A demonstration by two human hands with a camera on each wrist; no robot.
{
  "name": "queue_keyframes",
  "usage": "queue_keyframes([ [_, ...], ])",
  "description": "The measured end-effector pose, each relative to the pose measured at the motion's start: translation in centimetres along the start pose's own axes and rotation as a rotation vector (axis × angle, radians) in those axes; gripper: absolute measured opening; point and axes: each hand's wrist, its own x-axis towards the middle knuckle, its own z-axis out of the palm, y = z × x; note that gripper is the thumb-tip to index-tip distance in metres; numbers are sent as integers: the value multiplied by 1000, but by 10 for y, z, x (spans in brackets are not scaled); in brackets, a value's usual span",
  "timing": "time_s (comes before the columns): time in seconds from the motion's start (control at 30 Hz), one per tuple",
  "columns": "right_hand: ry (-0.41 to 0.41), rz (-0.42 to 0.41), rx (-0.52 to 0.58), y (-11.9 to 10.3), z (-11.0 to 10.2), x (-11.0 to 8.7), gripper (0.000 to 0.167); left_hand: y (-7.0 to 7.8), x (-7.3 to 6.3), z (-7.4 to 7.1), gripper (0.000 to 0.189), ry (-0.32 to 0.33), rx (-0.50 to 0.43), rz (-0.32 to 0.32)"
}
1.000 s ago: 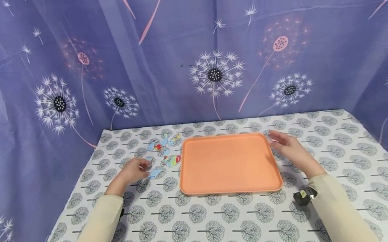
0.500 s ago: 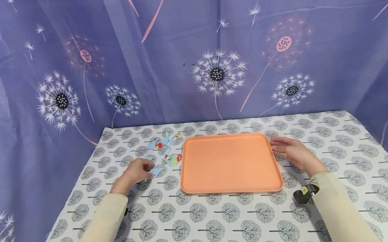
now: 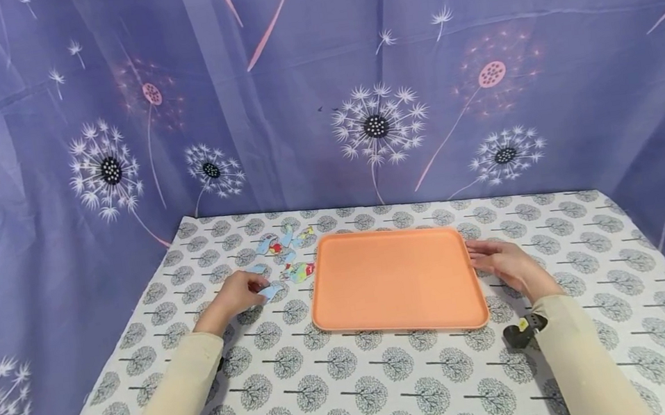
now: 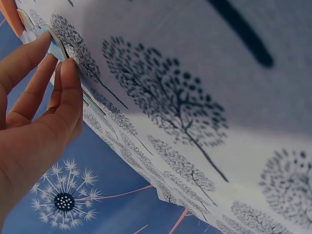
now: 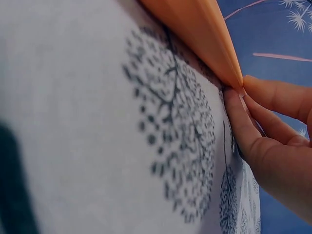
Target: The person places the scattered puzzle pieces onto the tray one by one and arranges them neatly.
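A light blue puzzle piece [image 3: 270,290] sits between the thumb and fingers of my left hand [image 3: 239,293], left of the tray. In the left wrist view the fingertips pinch the piece [image 4: 56,48] by its edge, close over the cloth. My right hand [image 3: 507,265] is at the right side of an orange tray [image 3: 399,279], its fingers extended. From the right wrist, the fingertips [image 5: 251,84] show right at the outer rim of the tray [image 5: 209,39]. Several more printed pieces [image 3: 301,272] lie flat just left of the tray, in blue, red, green and yellow.
A white tablecloth [image 3: 357,393] with grey tree prints covers the table. Purple curtains [image 3: 281,102] with dandelion prints hang behind it and along both sides. A small black device [image 3: 518,335] is worn at the right wrist.
My left hand has moved slightly right onto the light blue piece and now pinches it. My right fingers have come down closer against the tray's right edge. The tray stays put.
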Motion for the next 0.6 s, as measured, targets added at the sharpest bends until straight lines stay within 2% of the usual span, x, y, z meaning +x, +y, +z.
queue_keyframes([
  [0.23, -7, 13, -6, 2, 0, 0, 63, -2, 0, 2, 26, 27, -39, -36],
  [0.6, -33, 1, -19, 2, -2, -1, 63, -9, 0, 0, 24, 59, -200, -142],
])
